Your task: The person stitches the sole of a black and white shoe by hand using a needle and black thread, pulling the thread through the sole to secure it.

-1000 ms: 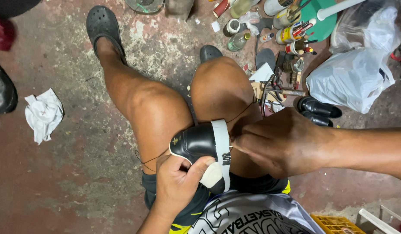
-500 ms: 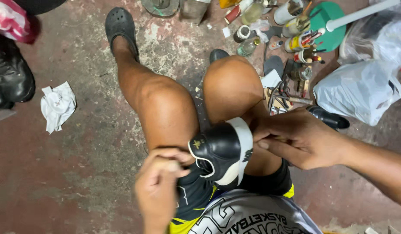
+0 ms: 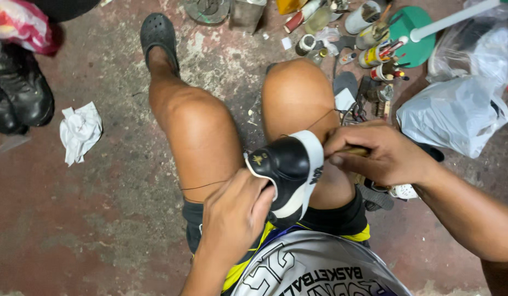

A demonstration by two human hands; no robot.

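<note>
A black shoe with a white sole (image 3: 289, 170) rests between my bare knees, sole edge turned up. My left hand (image 3: 235, 216) grips it from below at the heel side. My right hand (image 3: 383, 153) presses against the white sole and is closed around a wooden-handled tool (image 3: 354, 150), whose tip is hidden behind the fingers. A thin dark thread (image 3: 210, 185) runs from the shoe across my left thigh, and another strand lies over my right knee.
A crumpled white cloth (image 3: 80, 131) lies on the concrete floor at left, near black boots (image 3: 18, 93). Cans, bottles and small tools (image 3: 369, 49) crowd the top right, beside white plastic bags (image 3: 457, 109) and a green disc stand (image 3: 416, 30).
My left hand has slid from beside the shoe to under it and grips it. The right hand has stayed at the sole. The view has shifted a little.
</note>
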